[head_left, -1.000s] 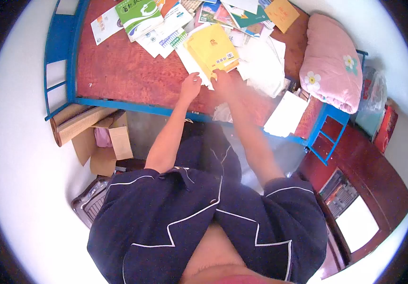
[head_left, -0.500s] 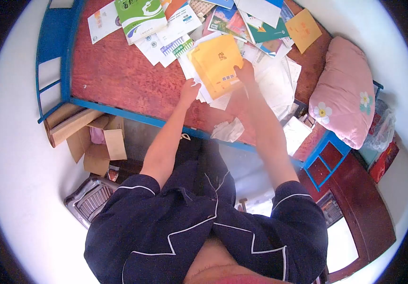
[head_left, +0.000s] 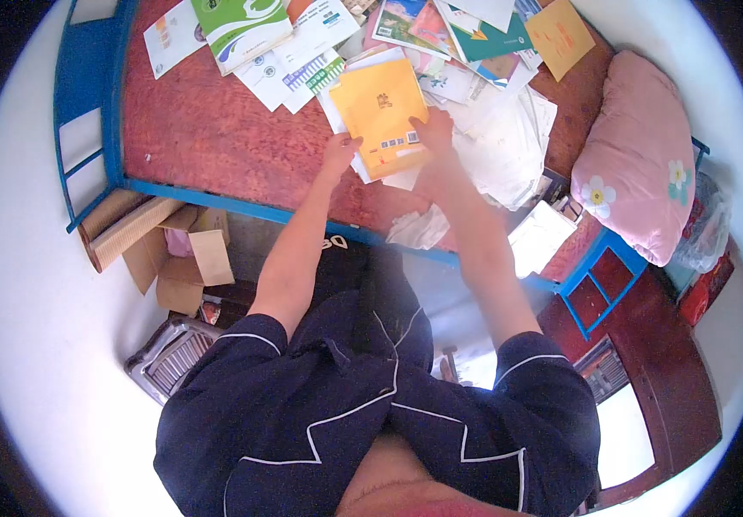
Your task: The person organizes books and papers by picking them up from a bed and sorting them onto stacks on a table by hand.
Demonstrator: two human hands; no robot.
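Observation:
A yellow-covered booklet [head_left: 378, 99] with a small dark emblem and a row of little squares along its lower edge lies over white papers on the red surface. My left hand [head_left: 340, 155] grips its lower left edge, thumb on top. On the lower right edge, my right hand [head_left: 434, 132] is closed with the thumb over the cover. The fingers under the booklet are hidden. White sheets [head_left: 496, 146] spread out to the right of my right hand. Green-and-white striped printed papers [head_left: 315, 77] lie just beyond the booklet on the left.
A blue-edged red tabletop [head_left: 216, 142] carries a green-and-white book [head_left: 246, 34], an orange booklet [head_left: 561, 39] and several other books. At the right lies a pink pillow [head_left: 634, 159]. Crumpled white paper [head_left: 419, 228] sits near the front edge; a cardboard box [head_left: 190, 267] stands below left.
My left hand has closed on the booklet's left edge, where its fingers were more spread before. The booklet has turned more upright and squared up. The view has shifted slightly.

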